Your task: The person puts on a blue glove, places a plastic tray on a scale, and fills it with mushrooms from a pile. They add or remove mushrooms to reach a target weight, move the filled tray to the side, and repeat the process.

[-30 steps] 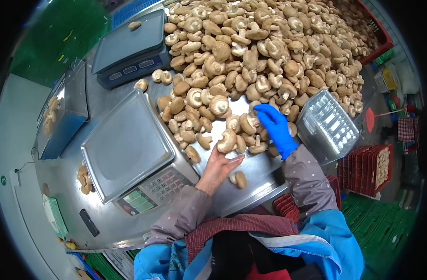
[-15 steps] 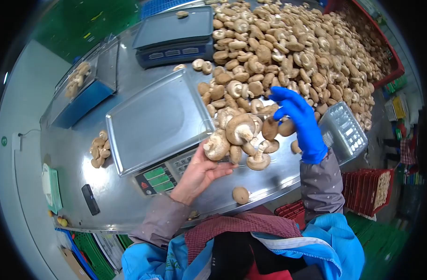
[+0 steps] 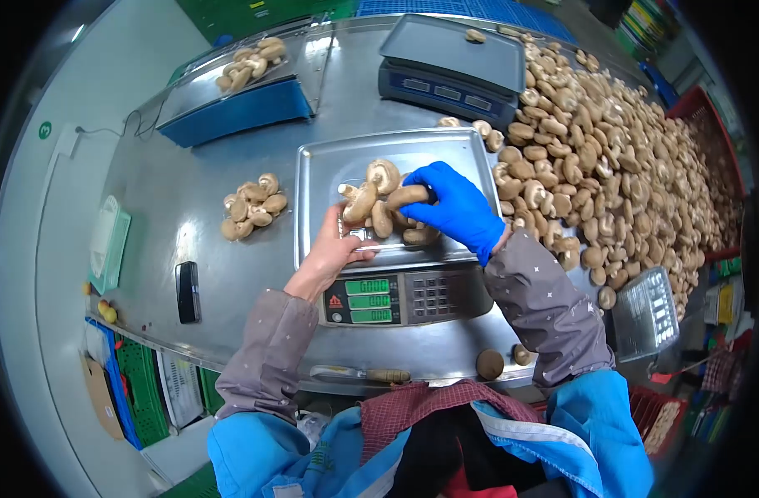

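Left hand (image 3: 333,248), bare, mid-frame: grasping edge of clear plastic tray (image 3: 362,235). Right hand (image 3: 456,212), blue glove: fingers and thumb closed round one shiitake mushroom (image 3: 408,197) at the tray's right side. Tray sits over the pan of the electronic scale (image 3: 311,207), centre; can't tell if it's resting on it. Other shiitakes (image 3: 382,220) heaped in the tray.

Risks: heap looks loose, so a nudge from the gloved hand could roll a cap over the rim; tilting the thin tray could spill it; a hand leaning on the pan could throw off the reading.

Materials: brown caps matte, rounded, stems pale and stubby; tray glossy, see-through; pan shiny metal, shallow, round-cornered; glove smooth, creased. Tabletop (image 3: 238,311) brushed-looking metal with glare. Big mushroom pile (image 3: 620,178) at right, smaller mushroom cluster (image 3: 252,207) left of the scale. Knife (image 3: 359,373) near lower edge, slim, brown handle.
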Motion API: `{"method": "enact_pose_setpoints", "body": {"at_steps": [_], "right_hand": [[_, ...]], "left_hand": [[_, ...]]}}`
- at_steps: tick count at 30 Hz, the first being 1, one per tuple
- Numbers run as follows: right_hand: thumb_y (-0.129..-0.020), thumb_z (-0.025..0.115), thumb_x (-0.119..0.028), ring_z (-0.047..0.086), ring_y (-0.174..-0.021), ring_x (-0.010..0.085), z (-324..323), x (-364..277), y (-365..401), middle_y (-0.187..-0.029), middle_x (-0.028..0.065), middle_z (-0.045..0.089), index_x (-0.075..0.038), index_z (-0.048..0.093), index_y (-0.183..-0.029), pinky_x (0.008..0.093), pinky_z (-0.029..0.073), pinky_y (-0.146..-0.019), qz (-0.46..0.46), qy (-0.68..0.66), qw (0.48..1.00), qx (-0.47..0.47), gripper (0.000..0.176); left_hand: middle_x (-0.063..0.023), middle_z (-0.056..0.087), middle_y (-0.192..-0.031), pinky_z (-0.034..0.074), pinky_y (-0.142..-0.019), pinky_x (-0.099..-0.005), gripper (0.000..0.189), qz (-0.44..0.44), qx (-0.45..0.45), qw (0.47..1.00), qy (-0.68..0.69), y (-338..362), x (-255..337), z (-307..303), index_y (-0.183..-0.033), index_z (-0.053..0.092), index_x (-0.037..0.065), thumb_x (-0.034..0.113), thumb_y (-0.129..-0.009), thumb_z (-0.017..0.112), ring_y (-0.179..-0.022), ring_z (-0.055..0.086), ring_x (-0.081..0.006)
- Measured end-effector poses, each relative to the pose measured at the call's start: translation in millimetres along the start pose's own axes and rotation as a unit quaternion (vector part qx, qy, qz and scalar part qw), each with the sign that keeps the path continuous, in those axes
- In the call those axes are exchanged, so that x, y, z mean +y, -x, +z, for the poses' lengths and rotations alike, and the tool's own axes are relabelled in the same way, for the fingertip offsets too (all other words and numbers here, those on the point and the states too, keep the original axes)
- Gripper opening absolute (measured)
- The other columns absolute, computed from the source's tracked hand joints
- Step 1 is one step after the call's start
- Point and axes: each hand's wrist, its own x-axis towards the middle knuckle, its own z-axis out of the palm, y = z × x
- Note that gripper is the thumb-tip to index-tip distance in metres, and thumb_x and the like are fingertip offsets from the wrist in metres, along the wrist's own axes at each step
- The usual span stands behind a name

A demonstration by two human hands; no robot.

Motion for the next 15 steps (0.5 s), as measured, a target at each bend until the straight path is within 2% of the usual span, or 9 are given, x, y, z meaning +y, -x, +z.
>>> {"method": "enact_pose_setpoints", "body": {"at_steps": [1, 2, 4, 6, 9, 10, 12, 13, 15], "right_hand": [[-0.071, 0.068, -0.028, 0.057, -0.077, 0.0222, 3, 4, -3, -0.086, 0.0096, 0.056, -0.006, 0.056, -0.102, 0.0314, 0.047, -0.068, 0.006, -0.046, 0.999, -0.007, 0.040], [-0.069, 0.070, -0.025, 0.057, -0.077, 0.0217, 5, 9, -6, -0.086, 0.0096, 0.056, -0.005, 0.056, -0.101, 0.0309, 0.047, -0.068, 0.015, -0.091, 0.996, -0.014, 0.040], [-0.071, 0.069, -0.014, 0.055, -0.073, 0.0142, -1, -7, -5, -0.088, 0.0058, 0.058, -0.005, 0.056, -0.100, 0.0269, 0.046, -0.063, 0.045, -0.191, 0.980, 0.038, 0.033], [-0.073, 0.068, -0.012, 0.055, -0.072, 0.0114, -13, -18, -8, -0.090, 0.0033, 0.058, -0.005, 0.055, -0.098, 0.0244, 0.045, -0.062, 0.033, -0.132, 0.983, 0.120, 0.028], [-0.071, 0.070, -0.014, 0.055, -0.070, 0.0134, -9, -24, -12, -0.090, 0.0027, 0.055, -0.009, 0.053, -0.097, 0.0260, 0.046, -0.059, -0.004, -0.027, 0.979, 0.203, 0.032], [-0.069, 0.071, -0.014, 0.055, -0.069, 0.0155, -4, -27, -13, -0.089, 0.0032, 0.054, -0.010, 0.052, -0.097, 0.0282, 0.047, -0.058, -0.029, 0.016, 0.974, 0.223, 0.034], [-0.068, 0.070, -0.019, 0.057, -0.068, 0.0218, 10, -17, -13, -0.087, 0.0052, 0.052, -0.011, 0.050, -0.096, 0.0339, 0.047, -0.055, -0.147, 0.244, 0.951, 0.121, 0.035], [-0.069, 0.066, -0.025, 0.056, -0.069, 0.0266, 20, -20, -12, -0.086, 0.0063, 0.052, -0.013, 0.050, -0.095, 0.0378, 0.046, -0.054, -0.152, 0.327, 0.933, 0.003, 0.033], [-0.072, 0.065, -0.030, 0.058, -0.070, 0.0271, 21, -27, -10, -0.090, 0.0055, 0.056, -0.012, 0.053, -0.095, 0.0372, 0.047, -0.058, -0.114, 0.354, 0.928, -0.033, 0.032]], "left_hand": [[-0.0195, 0.039, -0.119, 0.050, -0.061, -0.0235, 0.067, 0.005, 0.009, 0.998, -0.056, 5, 4, -1, -0.135, 0.012, 0.003, -0.008, -0.078, 0.046, -0.076, 0.059, -0.0174], [-0.0195, 0.039, -0.119, 0.050, -0.061, -0.0235, 0.067, 0.005, 0.012, 0.999, -0.049, 7, 5, -5, -0.135, 0.012, 0.003, -0.008, -0.078, 0.046, -0.076, 0.059, -0.0174], [-0.0150, 0.041, -0.115, 0.048, -0.058, -0.0230, 0.067, 0.047, 0.073, 0.959, -0.269, 10, 2, -16, -0.134, 0.017, 0.003, -0.004, -0.077, 0.051, -0.069, 0.057, -0.0134], [-0.0117, 0.040, -0.115, 0.047, -0.060, -0.0247, 0.070, 0.064, 0.090, 0.946, -0.306, 12, 1, -24, -0.134, 0.020, 0.003, 0.003, -0.075, 0.057, -0.067, 0.055, -0.0120], [-0.0107, 0.037, -0.120, 0.047, -0.068, -0.0298, 0.078, 0.108, 0.113, 0.905, -0.395, 20, 10, -19, -0.135, 0.020, 0.004, 0.009, -0.071, 0.065, -0.082, 0.053, -0.0150], [-0.0145, 0.033, -0.123, 0.042, -0.080, -0.0340, 0.080, 0.201, 0.128, 0.879, -0.413, 17, 8, -14, -0.134, 0.023, 0.005, 0.013, -0.068, 0.068, -0.097, 0.047, -0.0226], [-0.0182, 0.029, -0.127, 0.038, -0.092, -0.0381, 0.082, 0.292, 0.142, 0.844, -0.427, 11, 3, -4, -0.133, 0.026, 0.007, 0.017, -0.065, 0.071, -0.113, 0.041, -0.0303], [-0.0180, 0.026, -0.129, 0.034, -0.095, -0.0398, 0.083, 0.315, 0.119, 0.818, -0.467, 7, 1, 1, -0.132, 0.028, 0.008, 0.019, -0.064, 0.073, -0.118, 0.034, -0.0328], [-0.0162, 0.019, -0.135, 0.031, -0.098, -0.0438, 0.084, 0.304, 0.092, 0.779, -0.541, 5, -3, 9, -0.131, 0.031, 0.009, 0.022, -0.061, 0.075, -0.122, 0.029, -0.0364]]}}
